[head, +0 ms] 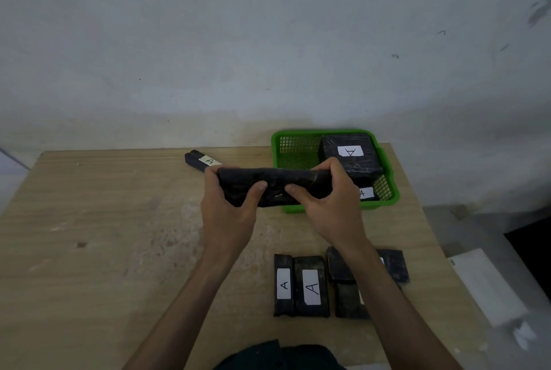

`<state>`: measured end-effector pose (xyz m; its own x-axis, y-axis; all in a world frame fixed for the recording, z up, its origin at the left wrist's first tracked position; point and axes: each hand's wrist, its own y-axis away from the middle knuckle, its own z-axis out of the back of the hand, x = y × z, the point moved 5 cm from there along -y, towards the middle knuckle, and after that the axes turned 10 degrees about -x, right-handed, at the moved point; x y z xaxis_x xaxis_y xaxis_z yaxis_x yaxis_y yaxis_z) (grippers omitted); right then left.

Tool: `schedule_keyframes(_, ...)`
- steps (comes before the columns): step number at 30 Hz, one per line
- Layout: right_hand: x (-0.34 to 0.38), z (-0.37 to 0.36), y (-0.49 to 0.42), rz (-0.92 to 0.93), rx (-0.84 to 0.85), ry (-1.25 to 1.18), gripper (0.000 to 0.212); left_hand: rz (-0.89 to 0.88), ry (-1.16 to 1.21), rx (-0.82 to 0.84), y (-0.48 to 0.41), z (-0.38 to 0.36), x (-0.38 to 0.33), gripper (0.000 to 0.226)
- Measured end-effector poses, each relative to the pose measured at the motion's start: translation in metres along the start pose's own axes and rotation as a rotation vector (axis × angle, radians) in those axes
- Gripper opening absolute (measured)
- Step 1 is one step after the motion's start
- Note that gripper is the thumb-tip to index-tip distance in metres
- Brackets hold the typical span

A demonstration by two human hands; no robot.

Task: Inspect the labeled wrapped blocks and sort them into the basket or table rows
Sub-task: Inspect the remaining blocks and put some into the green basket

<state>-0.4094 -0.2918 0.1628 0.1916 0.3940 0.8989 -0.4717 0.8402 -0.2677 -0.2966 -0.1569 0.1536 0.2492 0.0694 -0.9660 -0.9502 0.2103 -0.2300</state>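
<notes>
A long black wrapped block is held above the table in front of the green basket. My left hand grips its left end and my right hand grips its right end, thumbs on the near face. No label shows on the held block. Inside the basket lies a large black block labelled A, with another labelled block partly hidden at the near right corner. A slim block labelled A lies on the table behind my left hand.
Near the front edge stands a row of black blocks: two labelled A, and more partly hidden under my right forearm. The wooden table ends at a pale wall behind. White sheets lie off the right edge.
</notes>
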Motion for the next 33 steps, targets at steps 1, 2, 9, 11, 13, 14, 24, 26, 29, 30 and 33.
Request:
schedule_keyframes(1,0.0,0.001,-0.002,0.007,0.012,-0.013,0.036,0.011,0.017,0.016,0.0,-0.001,0.0,0.033)
schedule_keyframes(2,0.0,0.001,-0.003,0.021,0.023,-0.033,0.036,0.026,0.041,0.037,0.0,-0.001,0.001,0.032)
schedule_keyframes(9,0.009,0.006,-0.005,0.122,0.169,-0.215,0.031,0.384,0.316,0.141,-0.001,-0.004,0.009,0.02)
schedule_keyframes(11,0.006,0.005,-0.006,0.017,0.205,-0.232,0.032,0.338,0.296,0.141,-0.003,-0.002,0.003,0.017)
schedule_keyframes(13,-0.001,0.003,-0.008,-0.095,0.235,-0.199,0.029,0.265,0.222,0.15,-0.004,0.0,-0.001,0.021)
schedule_keyframes(14,-0.003,0.001,-0.008,-0.144,0.257,-0.193,0.027,0.235,0.179,0.155,-0.005,0.001,-0.002,0.024)
schedule_keyframes(24,-0.015,-0.003,-0.002,-0.125,0.168,-0.056,0.018,0.094,0.021,0.091,0.001,0.001,0.003,0.036)
schedule_keyframes(26,-0.017,-0.004,-0.001,-0.124,0.169,-0.039,0.019,0.108,0.008,0.115,0.0,0.001,0.006,0.033)
schedule_keyframes(29,-0.017,-0.006,0.0,-0.153,0.207,-0.082,0.022,0.156,-0.004,0.143,-0.006,0.003,0.012,0.029)
schedule_keyframes(30,-0.017,-0.006,0.0,-0.144,0.204,-0.072,0.022,0.157,-0.009,0.139,-0.007,0.003,0.013,0.026)
schedule_keyframes(33,-0.017,-0.007,0.0,-0.099,0.161,-0.007,0.02,0.126,-0.033,0.1,-0.006,0.003,0.009,0.024)
